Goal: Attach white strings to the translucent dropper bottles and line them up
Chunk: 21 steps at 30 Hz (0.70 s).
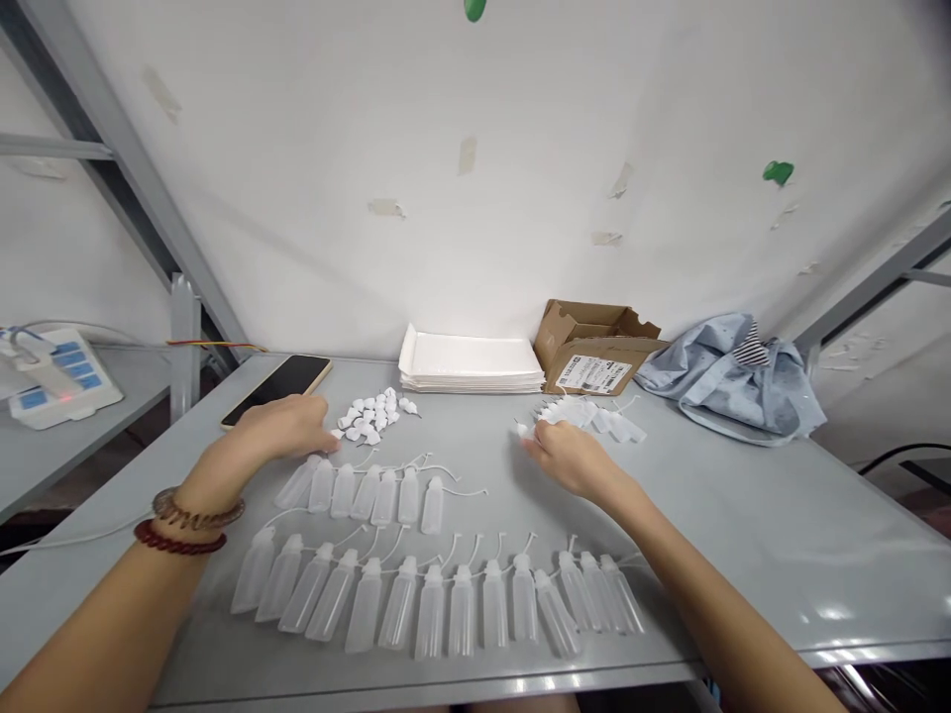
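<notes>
At the left edge of a pile of small white caps (369,414), my left hand (286,426) is closed, its fingertips pinched at one white cap (337,434). My right hand (571,454) is closed low over the table, beside a group of capped dropper bottles (620,424) lying together. A white cap with a thin dark tip (521,430) pokes out from its fingers; the bottle body seems hidden beneath the hand. Translucent uncapped bottles lie in a short row (384,497) and a longer front row (433,612), thin plugs on strings at their necks.
A black-screened phone (278,386) lies behind my left hand. Against the wall are stacked white trays (472,364), an open cardboard box (594,347) and a light blue cloth bag (732,376). A power strip (66,376) sits on the left shelf. Grey metal posts flank the table (788,555).
</notes>
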{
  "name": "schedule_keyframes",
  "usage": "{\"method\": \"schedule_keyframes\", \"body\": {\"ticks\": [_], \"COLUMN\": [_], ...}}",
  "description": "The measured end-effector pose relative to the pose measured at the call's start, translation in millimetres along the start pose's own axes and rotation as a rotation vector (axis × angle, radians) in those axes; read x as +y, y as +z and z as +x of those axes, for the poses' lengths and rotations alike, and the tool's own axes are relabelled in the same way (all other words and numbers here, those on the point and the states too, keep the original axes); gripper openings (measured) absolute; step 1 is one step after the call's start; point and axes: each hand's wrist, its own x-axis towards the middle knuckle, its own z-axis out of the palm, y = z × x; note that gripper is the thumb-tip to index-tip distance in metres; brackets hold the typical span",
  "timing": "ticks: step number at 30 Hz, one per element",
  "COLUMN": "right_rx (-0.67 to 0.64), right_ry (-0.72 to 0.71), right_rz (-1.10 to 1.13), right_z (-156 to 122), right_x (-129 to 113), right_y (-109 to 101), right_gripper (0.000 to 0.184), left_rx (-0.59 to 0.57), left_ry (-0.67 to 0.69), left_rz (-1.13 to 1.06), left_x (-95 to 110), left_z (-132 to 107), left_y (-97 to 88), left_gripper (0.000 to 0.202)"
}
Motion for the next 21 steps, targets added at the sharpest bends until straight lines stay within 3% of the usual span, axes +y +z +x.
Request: {"method": "schedule_keyframes", "body": {"ticks": [8,13,16,21], "right_rx": [-0.006,0.051,0.066,-0.217], "right_ry": [0.06,0.07,0.007,-0.131], "right_rz": [-0.137,-0.131,0.005,0.399], "right_z": [0.5,-4.9,-9.7,-32.8], "right_x": [-1.1,-1.7,0.2,12.4], "right_y": [1.3,-5.3,-13.8,-33.9], "right_gripper": [0.029,0.033,0.034,0.029], "left_rx": [-0.044,0.035,0.109,0.181], "left_ry": [-0.042,-0.092,-0.108,0.052], "left_rz": [-0.051,-0.086,-0.127,-0.404], "left_x": [11.3,15.5,18.8,34.2], "left_z": [10.7,3.2,0.6,-5.7], "left_y": [8.5,-6.0,-10.5,-2.7], "left_gripper": [0.01,0.018,0.024,0.026]}}
